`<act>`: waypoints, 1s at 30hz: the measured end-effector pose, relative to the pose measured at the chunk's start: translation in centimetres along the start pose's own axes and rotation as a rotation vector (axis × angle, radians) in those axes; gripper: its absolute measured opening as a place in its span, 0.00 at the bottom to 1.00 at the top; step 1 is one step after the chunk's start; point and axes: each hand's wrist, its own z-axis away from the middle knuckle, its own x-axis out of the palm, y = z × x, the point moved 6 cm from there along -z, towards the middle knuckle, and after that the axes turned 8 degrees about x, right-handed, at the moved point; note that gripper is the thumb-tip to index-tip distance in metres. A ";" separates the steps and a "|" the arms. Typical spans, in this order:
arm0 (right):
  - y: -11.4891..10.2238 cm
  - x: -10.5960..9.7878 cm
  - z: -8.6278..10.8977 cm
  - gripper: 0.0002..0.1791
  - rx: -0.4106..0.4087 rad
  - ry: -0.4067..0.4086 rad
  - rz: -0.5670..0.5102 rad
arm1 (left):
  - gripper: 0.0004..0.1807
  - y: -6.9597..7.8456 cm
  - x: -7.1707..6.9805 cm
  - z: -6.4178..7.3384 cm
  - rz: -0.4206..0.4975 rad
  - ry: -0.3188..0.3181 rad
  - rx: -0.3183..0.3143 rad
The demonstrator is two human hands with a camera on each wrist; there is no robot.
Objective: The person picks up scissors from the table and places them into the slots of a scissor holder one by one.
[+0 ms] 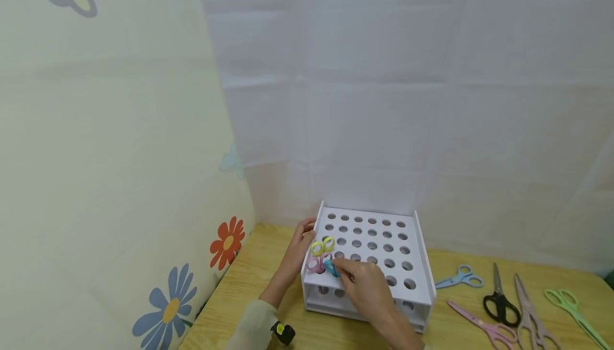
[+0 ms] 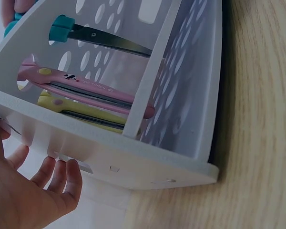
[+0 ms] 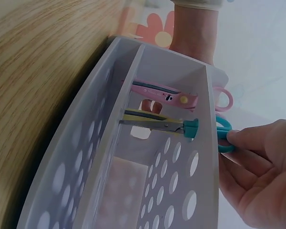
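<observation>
A white two-tier rack (image 1: 365, 226) with rows of round holes stands on the table. My right hand (image 1: 371, 291) pinches the handle of teal scissors (image 3: 189, 129), whose blades pass down through a hole in the top board. Beside them, pink scissors (image 2: 86, 86) and yellow scissors (image 1: 322, 245) sit in holes along the rack's left edge, handles up. My left hand (image 1: 295, 254) rests against the rack's left side panel. Its loosely bent fingertips (image 2: 72, 167) touch the panel near a slot in the left wrist view.
Right of the rack on the wooden table (image 1: 254, 249) lie blue scissors (image 1: 462, 277), black scissors (image 1: 501, 302), pink scissors (image 1: 482, 324), large mauve scissors (image 1: 530, 312) and green scissors (image 1: 573, 310). A white sheet hangs behind; a flower-printed cloth (image 1: 144, 206) covers the left side.
</observation>
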 end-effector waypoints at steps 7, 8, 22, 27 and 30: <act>0.9 -0.1 0.1 0.13 0.034 0.018 0.008 | 0.24 -1.3 0.0 -0.2 -0.018 0.017 0.005; 1.0 0.0 0.0 0.14 0.042 0.010 -0.003 | 0.24 -1.3 0.0 -0.2 -0.018 0.015 0.009; 1.5 -1.6 0.2 0.19 0.059 -0.022 -0.121 | 0.22 2.3 0.1 0.8 -0.015 -0.009 -0.052; 1.8 -3.4 0.7 0.18 0.023 0.049 -0.158 | 0.23 2.3 0.1 0.7 -0.034 -0.010 -0.054; 2.2 -4.4 1.3 0.18 -0.011 0.080 -0.128 | 0.23 1.2 -0.1 0.5 -0.027 -0.012 -0.058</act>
